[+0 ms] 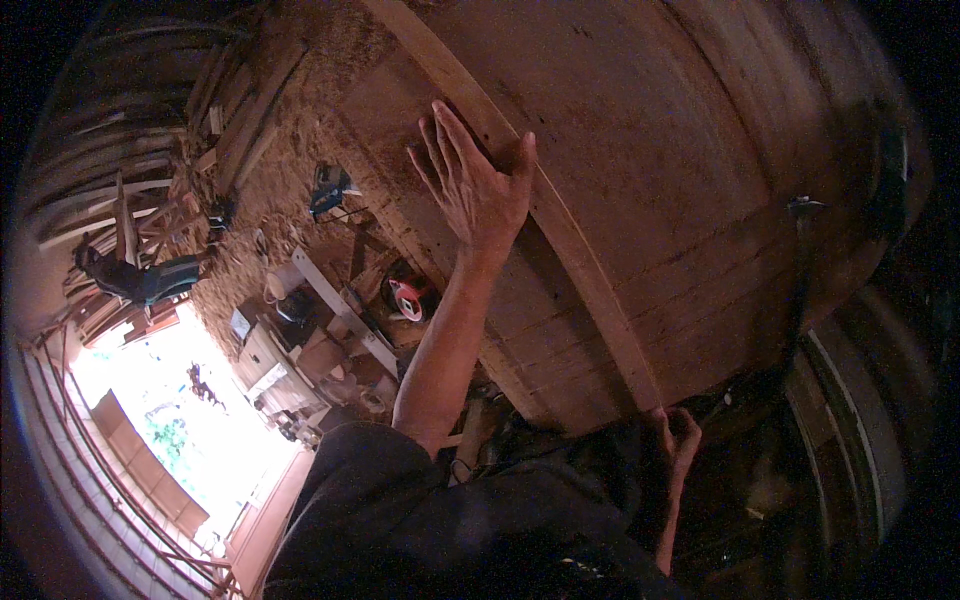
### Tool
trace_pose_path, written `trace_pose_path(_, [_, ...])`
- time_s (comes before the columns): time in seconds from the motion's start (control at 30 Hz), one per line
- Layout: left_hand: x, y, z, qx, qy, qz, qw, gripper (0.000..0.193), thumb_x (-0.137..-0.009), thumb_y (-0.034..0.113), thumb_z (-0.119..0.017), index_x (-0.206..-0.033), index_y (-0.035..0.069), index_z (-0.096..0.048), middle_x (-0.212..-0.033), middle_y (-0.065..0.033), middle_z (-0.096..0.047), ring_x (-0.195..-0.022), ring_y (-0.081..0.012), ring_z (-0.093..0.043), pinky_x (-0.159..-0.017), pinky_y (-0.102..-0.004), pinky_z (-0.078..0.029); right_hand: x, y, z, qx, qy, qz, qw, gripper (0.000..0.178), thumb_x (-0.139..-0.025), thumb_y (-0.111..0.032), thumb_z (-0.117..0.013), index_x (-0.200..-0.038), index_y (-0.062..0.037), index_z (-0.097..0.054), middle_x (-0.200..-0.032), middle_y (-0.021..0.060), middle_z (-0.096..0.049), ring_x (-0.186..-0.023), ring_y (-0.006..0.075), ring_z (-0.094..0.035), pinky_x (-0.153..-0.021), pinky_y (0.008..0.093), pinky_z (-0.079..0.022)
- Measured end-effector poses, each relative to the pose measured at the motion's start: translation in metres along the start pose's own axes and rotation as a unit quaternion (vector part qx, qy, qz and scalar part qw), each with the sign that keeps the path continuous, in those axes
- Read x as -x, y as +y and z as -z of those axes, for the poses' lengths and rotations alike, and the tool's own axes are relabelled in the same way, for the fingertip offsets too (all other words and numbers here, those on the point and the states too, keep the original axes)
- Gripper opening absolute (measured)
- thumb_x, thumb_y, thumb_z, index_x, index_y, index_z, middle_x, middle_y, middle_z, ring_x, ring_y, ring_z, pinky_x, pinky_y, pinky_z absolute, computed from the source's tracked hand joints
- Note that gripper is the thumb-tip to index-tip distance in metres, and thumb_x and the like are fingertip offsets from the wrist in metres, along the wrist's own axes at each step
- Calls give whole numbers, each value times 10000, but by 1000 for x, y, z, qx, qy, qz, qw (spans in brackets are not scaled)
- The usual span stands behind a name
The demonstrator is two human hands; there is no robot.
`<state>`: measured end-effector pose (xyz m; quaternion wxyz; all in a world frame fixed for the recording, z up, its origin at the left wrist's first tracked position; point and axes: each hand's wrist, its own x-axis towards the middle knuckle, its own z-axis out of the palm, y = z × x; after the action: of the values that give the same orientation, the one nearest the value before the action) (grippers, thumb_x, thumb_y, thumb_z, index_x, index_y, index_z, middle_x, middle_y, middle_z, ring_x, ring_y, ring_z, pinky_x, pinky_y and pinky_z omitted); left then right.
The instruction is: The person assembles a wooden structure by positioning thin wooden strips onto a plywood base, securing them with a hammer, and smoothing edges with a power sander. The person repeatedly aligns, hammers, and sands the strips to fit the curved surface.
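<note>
A long narrow wooden strip [560,230] lies across a big wooden board [690,180] on a workbench. My left hand [478,185] rests flat on the strip's far part, fingers spread, thumb over its right edge. My right hand [675,435] grips the strip's near end at the board's near edge, partly hidden behind my dark sleeve.
A hammer [803,215] lies on the board at the right. Sawdust covers the floor to the left, with a blue power tool [328,190], a red-and-white tool [408,297], wood offcuts and clutter. Another person [135,275] crouches far left near a bright doorway.
</note>
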<state>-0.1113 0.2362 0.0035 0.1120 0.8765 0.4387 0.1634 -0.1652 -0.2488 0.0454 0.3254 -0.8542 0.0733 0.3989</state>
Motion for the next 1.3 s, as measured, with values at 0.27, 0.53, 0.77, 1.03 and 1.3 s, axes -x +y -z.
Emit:
trace_pose_path(0.27, [5,-3,3,1,0,-27,1000,743,-950,587,-638,-1480,77,-527,-1584,-198,-410,-1493,-391,-350,-1259,-598,-175,-6,0,20,195,-13,62,979,247,-932,-154,-711,-1113,14,-707,-1034,169,-729,-885,266,-681,-790,386,-559])
trace_pose_path(0.53, [10,20,11,-27,-28,60,997,586,-1033,438,-554,-1510,101,-507,-1618,-141,-402,-1528,-395,-288,-1258,-630,-83,-96,-94,115,367,377,280,803,451,-1017,-347,-650,-1324,-22,-594,-1156,172,-704,-1046,376,-640,-895,485,-505])
trace_pose_path(0.77, [17,45,-14,-62,16,118,991,607,-1065,350,-452,-1578,36,-369,-1683,-168,-267,-1562,-417,-185,-1248,-644,-4,-120,-83,141,237,170,128,948,447,-1027,-371,-635,-1362,-87,-554,-1077,128,-694,-938,302,-641,-847,437,-508])
trace_pose_path(1.03, [18,48,-17,-59,8,115,992,654,-1065,345,-406,-1601,-7,-277,-1697,-191,-210,-1570,-427,-142,-1248,-640,20,-101,-135,65,-40,-15,188,981,493,-977,-204,-681,-1398,-90,-451,-800,38,-576,-672,125,-579,-536,277,-432])
trace_pose_path(1.3, [18,47,-8,-22,13,117,993,673,-1046,336,-433,-1602,-8,-275,-1695,-195,-216,-1573,-426,-134,-1248,-642,19,-113,-281,-37,142,-115,445,877,503,-994,-249,-651,-1381,5,-454,-905,194,-658,-738,366,-669,-637,440,-518])
